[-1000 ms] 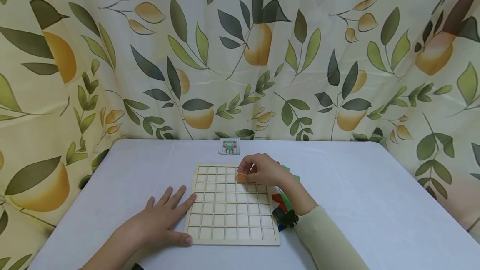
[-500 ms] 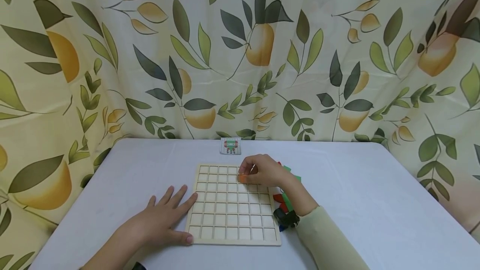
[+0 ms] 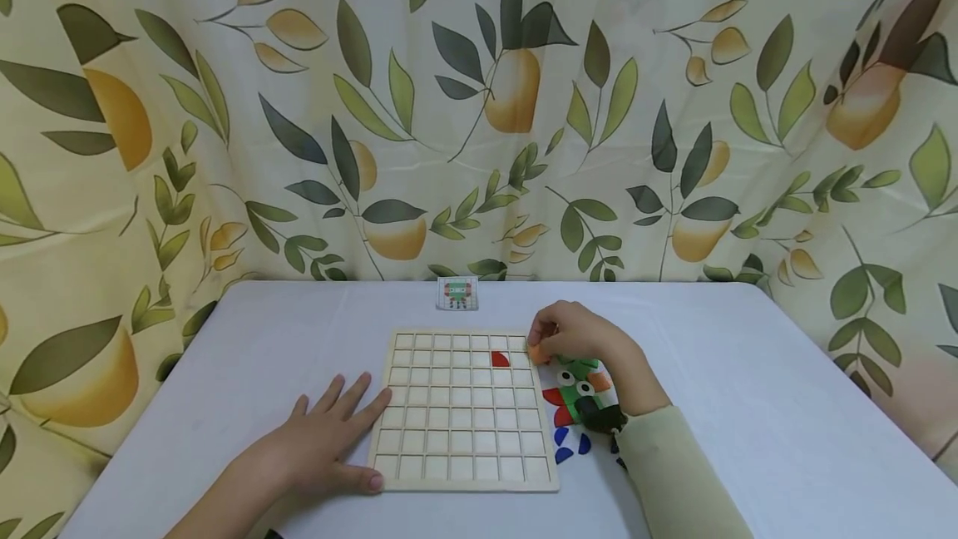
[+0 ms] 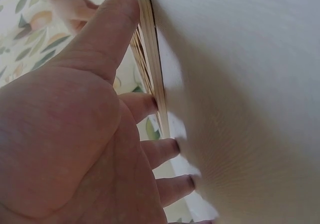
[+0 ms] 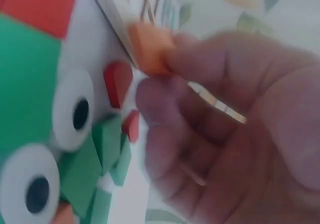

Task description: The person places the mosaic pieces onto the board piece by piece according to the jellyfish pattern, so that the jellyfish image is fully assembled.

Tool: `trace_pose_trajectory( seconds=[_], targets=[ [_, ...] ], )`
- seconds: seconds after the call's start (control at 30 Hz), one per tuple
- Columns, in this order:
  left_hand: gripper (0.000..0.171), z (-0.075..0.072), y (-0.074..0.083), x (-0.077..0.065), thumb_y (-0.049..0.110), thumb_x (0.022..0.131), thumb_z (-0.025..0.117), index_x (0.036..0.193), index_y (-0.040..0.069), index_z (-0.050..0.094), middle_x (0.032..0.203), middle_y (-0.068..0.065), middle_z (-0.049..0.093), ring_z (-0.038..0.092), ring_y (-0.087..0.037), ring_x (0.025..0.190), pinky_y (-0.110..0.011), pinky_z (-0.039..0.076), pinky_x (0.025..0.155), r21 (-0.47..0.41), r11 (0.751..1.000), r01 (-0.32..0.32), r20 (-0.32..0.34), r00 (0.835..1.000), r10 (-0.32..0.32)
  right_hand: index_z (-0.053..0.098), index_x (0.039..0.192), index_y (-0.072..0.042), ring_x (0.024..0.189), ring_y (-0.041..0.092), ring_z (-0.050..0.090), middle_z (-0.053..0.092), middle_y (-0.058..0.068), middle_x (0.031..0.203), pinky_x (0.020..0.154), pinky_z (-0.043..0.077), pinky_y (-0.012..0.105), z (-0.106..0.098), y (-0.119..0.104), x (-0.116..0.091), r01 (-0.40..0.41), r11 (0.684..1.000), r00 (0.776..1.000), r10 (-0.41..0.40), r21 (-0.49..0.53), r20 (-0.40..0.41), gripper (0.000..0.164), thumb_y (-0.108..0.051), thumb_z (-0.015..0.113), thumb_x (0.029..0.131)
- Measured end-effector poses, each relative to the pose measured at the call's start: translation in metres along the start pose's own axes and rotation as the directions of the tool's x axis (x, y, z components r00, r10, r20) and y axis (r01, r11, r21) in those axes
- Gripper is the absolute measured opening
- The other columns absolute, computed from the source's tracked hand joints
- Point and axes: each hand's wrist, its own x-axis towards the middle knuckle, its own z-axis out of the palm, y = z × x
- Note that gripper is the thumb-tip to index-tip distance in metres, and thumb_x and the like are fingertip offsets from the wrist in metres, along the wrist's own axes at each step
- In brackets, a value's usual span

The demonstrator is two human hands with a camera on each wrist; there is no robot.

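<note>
My right hand (image 3: 580,335) pinches a small orange block (image 5: 150,48) between thumb and fingertips, at the right edge of a light wooden grid board (image 3: 449,443). One red rounded piece (image 3: 500,359) lies in a cell of the board's second row from the far side, toward the right. With fingers spread, my left hand (image 3: 310,443) rests on the table along the board's left side. Its thumb and index fingertip touch that edge, and in the left wrist view the thumb (image 4: 102,34) lies against the board's rim.
Loose green, red, orange and blue pieces (image 3: 563,444) lie right of the board, partly under the right wrist. Two white round eye pieces (image 3: 585,388) are among them. A small picture card (image 3: 456,294) lies beyond the board. A patterned curtain (image 3: 479,190) hangs behind the white table.
My right hand has moved right with the orange block, from over the board's second row to its right edge. The red piece in the grid now shows. The left hand stays put.
</note>
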Motion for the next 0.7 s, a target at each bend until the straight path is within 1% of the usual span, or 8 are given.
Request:
trace_pose_trajectory(
  seconds=[0.07, 0.13, 0.2, 0.3, 0.37, 0.47, 0.53, 0.7],
  targets=[
    [0.109, 0.001, -0.001, 0.000, 0.076, 0.070, 0.067, 0.158, 0.027, 0.029, 0.167, -0.013, 0.015, 0.009, -0.049, 0.150, -0.081, 0.012, 0.104, 0.005, 1.000, -0.003, -0.002, 1.000, 0.003, 0.071, 0.086, -0.009, 0.072, 0.019, 0.058, 0.065, 0.002, 0.079, 0.067, 0.049, 0.032, -0.002, 0.004, -0.003, -0.026, 1.000, 0.998, 0.026, 0.007, 0.053, 0.007, -0.002, 0.068, 0.084],
    [0.109, 0.001, -0.001, 0.000, 0.077, 0.070, 0.067, 0.159, 0.027, 0.028, 0.167, -0.013, 0.015, 0.009, -0.049, 0.150, -0.081, 0.012, 0.104, 0.007, 1.000, -0.007, -0.006, 1.000, 0.007, 0.071, 0.085, -0.009, 0.072, 0.019, 0.057, 0.065, 0.003, 0.079, 0.067, 0.050, 0.033, -0.003, 0.006, -0.004, -0.041, 0.999, 0.996, 0.040, 0.007, 0.082, 0.009, -0.001, 0.068, 0.083],
    [0.109, 0.002, -0.001, 0.000, 0.077, 0.070, 0.066, 0.159, 0.027, 0.028, 0.167, -0.014, 0.015, 0.009, -0.049, 0.150, -0.082, 0.013, 0.103, 0.008, 1.000, -0.009, -0.008, 1.000, 0.009, 0.072, 0.085, -0.009, 0.072, 0.019, 0.058, 0.066, 0.003, 0.079, 0.067, 0.050, 0.033, -0.006, 0.008, -0.005, -0.050, 0.999, 0.996, 0.050, -0.001, 0.071, 0.008, -0.002, 0.068, 0.084],
    [0.109, 0.002, -0.001, 0.000, 0.077, 0.070, 0.067, 0.159, 0.027, 0.028, 0.167, -0.013, 0.015, 0.009, -0.049, 0.150, -0.081, 0.012, 0.104, 0.003, 1.000, -0.008, -0.008, 1.000, 0.008, 0.072, 0.088, -0.009, 0.072, 0.019, 0.058, 0.064, 0.003, 0.079, 0.066, 0.049, 0.032, -0.009, 0.009, -0.007, -0.062, 0.997, 0.998, 0.062, -0.049, 0.011, 0.005, -0.004, 0.069, 0.085],
    [0.108, 0.002, 0.000, 0.000, 0.077, 0.070, 0.067, 0.159, 0.027, 0.028, 0.167, -0.013, 0.015, 0.008, -0.049, 0.150, -0.081, 0.012, 0.104, -0.002, 1.000, -0.004, -0.007, 1.000, 0.004, 0.072, 0.091, -0.010, 0.074, 0.020, 0.056, 0.061, 0.004, 0.080, 0.065, 0.048, 0.031, -0.011, 0.011, -0.007, -0.087, 0.993, 0.996, 0.086, -0.082, -0.015, 0.007, -0.006, 0.071, 0.085],
    [0.108, 0.001, -0.001, -0.001, 0.077, 0.070, 0.067, 0.159, 0.027, 0.028, 0.167, -0.013, 0.015, 0.009, -0.049, 0.150, -0.081, 0.012, 0.104, -0.001, 1.000, -0.004, -0.007, 1.000, 0.004, 0.070, 0.096, -0.011, 0.076, 0.020, 0.053, 0.056, 0.006, 0.081, 0.065, 0.046, 0.031, -0.012, 0.016, -0.008, -0.132, 0.986, 0.991, 0.131, -0.102, -0.015, 0.015, -0.005, 0.073, 0.083],
    [0.108, 0.001, -0.001, -0.001, 0.077, 0.070, 0.066, 0.159, 0.027, 0.028, 0.167, -0.013, 0.014, 0.009, -0.048, 0.151, -0.081, 0.012, 0.104, -0.001, 1.000, -0.007, -0.006, 1.000, 0.007, 0.071, 0.097, -0.012, 0.077, 0.021, 0.053, 0.055, 0.007, 0.082, 0.065, 0.047, 0.031, -0.011, 0.020, -0.008, -0.155, 0.983, 0.988, 0.155, -0.102, -0.011, 0.018, -0.004, 0.075, 0.081],
    [0.109, 0.002, -0.002, -0.001, 0.078, 0.070, 0.065, 0.159, 0.027, 0.028, 0.167, -0.013, 0.014, 0.009, -0.048, 0.151, -0.081, 0.012, 0.104, 0.000, 1.000, -0.013, -0.009, 1.000, 0.013, 0.071, 0.093, -0.013, 0.079, 0.022, 0.054, 0.057, 0.007, 0.084, 0.066, 0.048, 0.031, -0.010, 0.026, -0.009, -0.177, 0.981, 0.984, 0.177, -0.084, -0.012, 0.015, -0.005, 0.077, 0.081]
  ],
)
